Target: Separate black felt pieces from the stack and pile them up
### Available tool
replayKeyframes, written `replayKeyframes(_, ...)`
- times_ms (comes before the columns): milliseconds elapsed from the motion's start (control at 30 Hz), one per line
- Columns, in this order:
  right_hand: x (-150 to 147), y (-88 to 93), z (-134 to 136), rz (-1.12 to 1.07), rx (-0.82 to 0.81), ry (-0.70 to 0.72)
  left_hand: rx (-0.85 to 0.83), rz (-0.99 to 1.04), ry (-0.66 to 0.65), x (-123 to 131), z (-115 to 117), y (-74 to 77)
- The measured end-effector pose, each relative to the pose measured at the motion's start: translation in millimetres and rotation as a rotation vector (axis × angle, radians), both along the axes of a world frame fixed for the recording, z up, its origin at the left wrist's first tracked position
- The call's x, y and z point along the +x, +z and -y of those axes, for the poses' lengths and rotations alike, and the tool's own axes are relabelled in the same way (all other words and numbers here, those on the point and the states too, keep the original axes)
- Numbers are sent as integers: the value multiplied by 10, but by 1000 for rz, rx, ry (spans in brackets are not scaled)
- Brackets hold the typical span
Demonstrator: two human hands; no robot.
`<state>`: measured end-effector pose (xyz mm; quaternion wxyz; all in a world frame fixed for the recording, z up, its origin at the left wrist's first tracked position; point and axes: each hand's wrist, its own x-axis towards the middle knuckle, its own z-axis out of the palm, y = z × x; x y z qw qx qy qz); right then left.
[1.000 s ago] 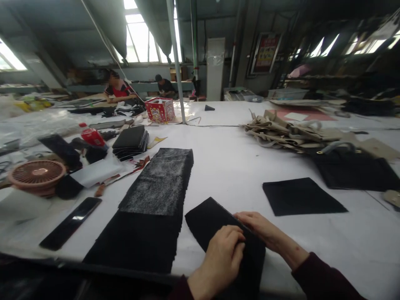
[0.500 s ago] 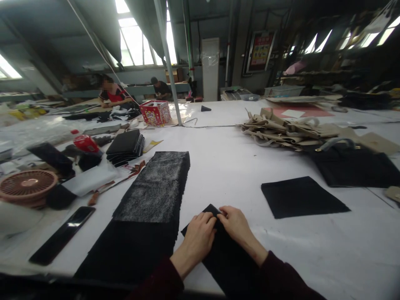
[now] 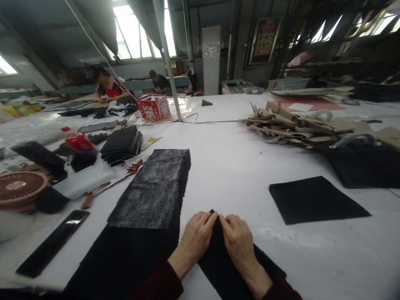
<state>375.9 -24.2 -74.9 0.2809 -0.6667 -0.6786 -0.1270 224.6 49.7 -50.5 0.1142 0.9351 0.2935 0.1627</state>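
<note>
Both of my hands are on a black fabric piece lying on the white table in front of me. My left hand is closed at its far left edge, thumb and fingertips pinching near the top corner. Beside it, my right hand has its fingers bent and pressed on the same edge, the two thumbs nearly meeting. Just left lies a thick stack of black fabric panels, the upper one speckled grey. A separate black panel lies flat to the right.
At left are a dark phone-like slab, a pinkish fan, a red-capped item and folded black pieces. Beige strapped pieces and a black bag lie right. A pole rises behind; two people sit farther back.
My right hand has swung down and right along the fabric's edge, its fingers now pointing forward. My left hand stays near the corner. The view has shifted slightly.
</note>
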Motion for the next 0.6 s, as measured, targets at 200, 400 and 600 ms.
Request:
replayKeyframes(200, -18, -2, 15, 80, -25, 29, -10, -45, -5, -12, -35, -77)
replayKeyframes(400, -26, -13, 9, 95, -39, 57, -18, -35, 11, -13, -47, -94)
replayKeyframes(600, -30, -13, -5, 96, -38, 63, -14, -31, 20, -15, -58, -106)
